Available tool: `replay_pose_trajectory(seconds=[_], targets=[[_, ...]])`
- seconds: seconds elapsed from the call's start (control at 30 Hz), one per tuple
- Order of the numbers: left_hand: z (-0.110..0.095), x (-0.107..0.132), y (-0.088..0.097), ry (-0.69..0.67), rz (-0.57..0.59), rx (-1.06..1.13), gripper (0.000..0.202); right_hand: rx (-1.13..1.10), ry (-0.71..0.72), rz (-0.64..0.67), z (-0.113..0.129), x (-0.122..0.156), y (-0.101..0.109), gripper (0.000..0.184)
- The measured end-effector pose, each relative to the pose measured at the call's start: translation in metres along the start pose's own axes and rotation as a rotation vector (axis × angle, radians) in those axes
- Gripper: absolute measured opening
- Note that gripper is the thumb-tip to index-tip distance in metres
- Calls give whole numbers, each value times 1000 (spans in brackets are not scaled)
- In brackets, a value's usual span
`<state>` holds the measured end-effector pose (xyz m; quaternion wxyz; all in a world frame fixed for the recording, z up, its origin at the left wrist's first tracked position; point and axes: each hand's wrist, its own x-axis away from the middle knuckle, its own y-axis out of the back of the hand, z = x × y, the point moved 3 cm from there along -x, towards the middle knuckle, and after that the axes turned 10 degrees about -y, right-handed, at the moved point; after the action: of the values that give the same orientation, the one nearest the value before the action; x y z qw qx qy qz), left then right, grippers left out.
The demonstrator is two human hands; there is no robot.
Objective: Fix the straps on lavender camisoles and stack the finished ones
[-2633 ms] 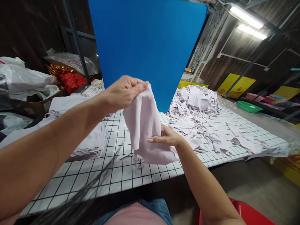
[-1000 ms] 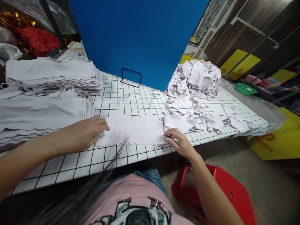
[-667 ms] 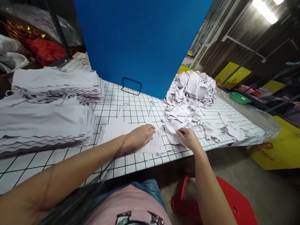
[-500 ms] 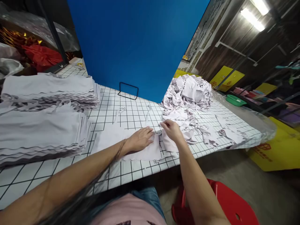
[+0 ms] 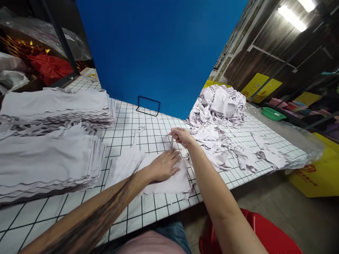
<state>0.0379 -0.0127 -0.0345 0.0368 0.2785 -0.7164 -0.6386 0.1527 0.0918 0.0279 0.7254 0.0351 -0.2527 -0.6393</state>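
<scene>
A pale lilac-white garment [image 5: 169,186] with two thin straps, like a camisole, lies spread on the table in front of me. My left hand [image 5: 164,165] rests flat on its upper right part, fingers stretched out. Just beyond those fingertips, my right hand [image 5: 182,137] pinches the garment's right strap [image 5: 172,142] and holds it up off the table. The left strap [image 5: 136,135] lies loose on the grid cloth, pointing away from me. Some of the fabric is hidden under my left hand and forearm.
Folded stacks of the same fabric [image 5: 45,151] stand at left. A crumpled heap [image 5: 225,102] and loose pieces [image 5: 270,151] lie at right. A large blue panel [image 5: 159,53] with a black wire frame [image 5: 148,106] rises behind. A red stool [image 5: 265,233] stands below right.
My right hand has moved left and away from me, from beside the loose pieces to the garment's right strap, now between its fingers. My left hand stays flat on the fabric.
</scene>
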Motion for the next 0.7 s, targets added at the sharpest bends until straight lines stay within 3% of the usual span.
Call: replay_pose_trajectory(seconds=[0.1,0.2,0.27,0.33,0.4,0.5,0.53,0.7], targets=[[1,0,0,-4,18,23,50,-162,222,30,21,33,24,16],[0,0,3,2,2,64,48,-106,472,202,27,86,36,25],[0,0,4,17,-13,98,49,106,485,418,14,121,35,32],[0,-1,4,28,-6,128,51,301,405,562,-9,146,35,40],[0,-3,3,26,17,140,54,336,296,493,-32,156,39,42],[1,-5,2,24,66,137,58,190,130,179,-55,151,41,33],[1,-6,2,27,86,134,59,161,72,129,-60,147,37,33],[1,-6,3,45,158,125,67,241,-94,85,-71,132,-4,30]])
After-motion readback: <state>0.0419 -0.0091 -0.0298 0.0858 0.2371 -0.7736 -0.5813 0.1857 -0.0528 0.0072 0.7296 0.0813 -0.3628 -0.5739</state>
